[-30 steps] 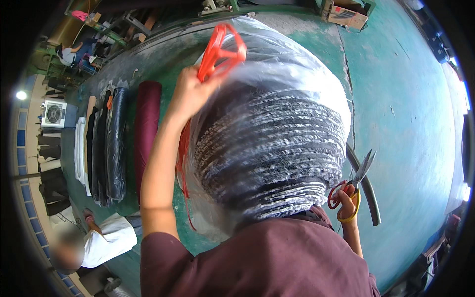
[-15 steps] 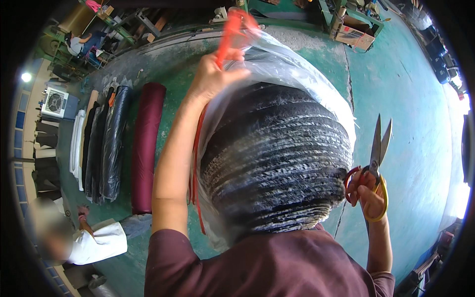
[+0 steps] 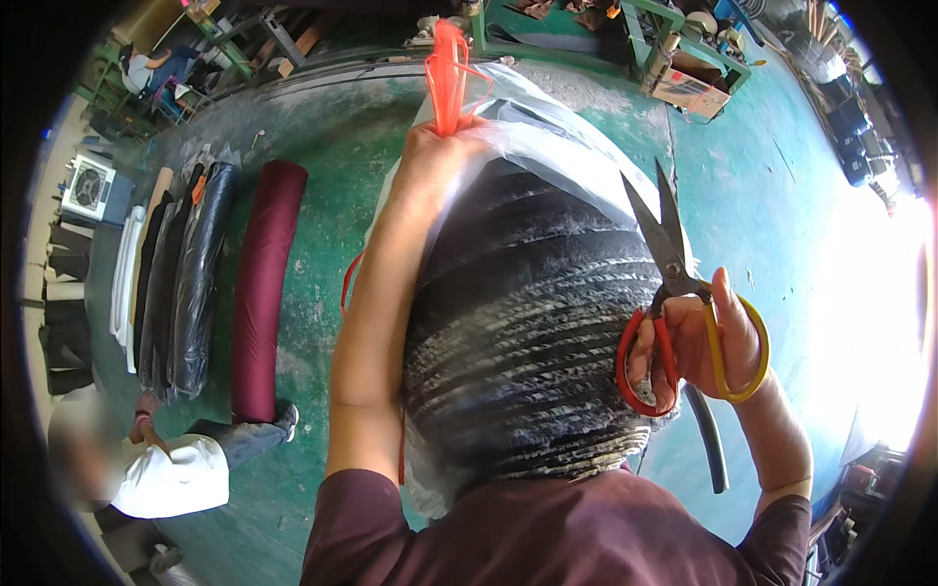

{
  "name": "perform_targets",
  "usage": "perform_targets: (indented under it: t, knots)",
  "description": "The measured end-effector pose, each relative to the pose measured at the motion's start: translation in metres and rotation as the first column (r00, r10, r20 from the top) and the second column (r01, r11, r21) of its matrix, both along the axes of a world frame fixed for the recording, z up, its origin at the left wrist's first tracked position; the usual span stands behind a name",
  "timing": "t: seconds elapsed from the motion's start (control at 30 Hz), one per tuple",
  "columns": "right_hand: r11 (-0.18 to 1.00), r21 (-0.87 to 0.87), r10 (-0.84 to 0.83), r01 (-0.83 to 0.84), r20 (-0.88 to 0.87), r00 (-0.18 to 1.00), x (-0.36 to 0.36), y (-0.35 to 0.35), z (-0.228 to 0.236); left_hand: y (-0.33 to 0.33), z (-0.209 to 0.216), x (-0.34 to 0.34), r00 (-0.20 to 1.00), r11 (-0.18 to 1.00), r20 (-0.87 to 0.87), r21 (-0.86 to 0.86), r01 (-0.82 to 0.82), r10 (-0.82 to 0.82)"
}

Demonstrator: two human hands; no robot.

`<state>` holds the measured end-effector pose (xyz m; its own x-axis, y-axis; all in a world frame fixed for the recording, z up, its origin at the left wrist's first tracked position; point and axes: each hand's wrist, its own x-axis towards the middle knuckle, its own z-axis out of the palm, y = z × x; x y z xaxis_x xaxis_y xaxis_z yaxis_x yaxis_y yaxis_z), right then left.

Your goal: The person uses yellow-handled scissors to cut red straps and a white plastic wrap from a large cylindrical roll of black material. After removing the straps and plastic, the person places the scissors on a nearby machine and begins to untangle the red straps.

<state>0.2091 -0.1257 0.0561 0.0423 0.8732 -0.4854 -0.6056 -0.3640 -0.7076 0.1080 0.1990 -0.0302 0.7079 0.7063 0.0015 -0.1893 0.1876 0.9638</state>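
My left hand point(image 3: 440, 161) is closed around a bunch of red plastic string point(image 3: 447, 88), whose loose loops stand up above the fist. Beside that hand, the gathered edge of a translucent plastic bag point(image 3: 576, 137) lies over the far part of a big layered black bundle point(image 3: 528, 342) with whitish, fuzzy edges. My right hand point(image 3: 723, 337) has its fingers through the red and yellow handles of a pair of scissors point(image 3: 666, 239). The blades are spread and point upward, at the right side of the bundle. Below this hand hangs a dark strip point(image 3: 708, 439).
On the green floor point(image 3: 332, 254) to the left lie a maroon roll point(image 3: 269, 293) and several wrapped rolls point(image 3: 181, 283). A person in a white shirt point(image 3: 186, 479) is at lower left; another point(image 3: 161, 68) sits farther back. A green bench point(image 3: 674, 39) with a cardboard box point(image 3: 689, 93) stands at far right.
The scissors and my right hand have come leftward and nearer the bundle, blades still spread. My left hand has moved slightly right and down with the string, which now stands upright.
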Motion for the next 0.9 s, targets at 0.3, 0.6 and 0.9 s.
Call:
perform_targets:
  t: [0.3,0.6,0.9]
  knots:
    - [0.941,-0.098,0.316,-0.325,-0.096,0.944,-0.018,0.063,0.022,-0.013,0.014,-0.005,0.96,0.913,0.017,0.304,-0.271,0.279]
    - [0.891,-0.271,0.373,-0.364,-0.02,0.928,-0.02,0.096,0.028,-0.015,0.014,-0.004,0.956,0.902,0.083,0.319,-0.292,0.28]
    - [0.868,-0.363,0.381,-0.339,0.049,0.923,-0.022,0.104,0.038,-0.018,0.017,-0.007,0.965,0.892,0.102,0.37,-0.261,0.24]
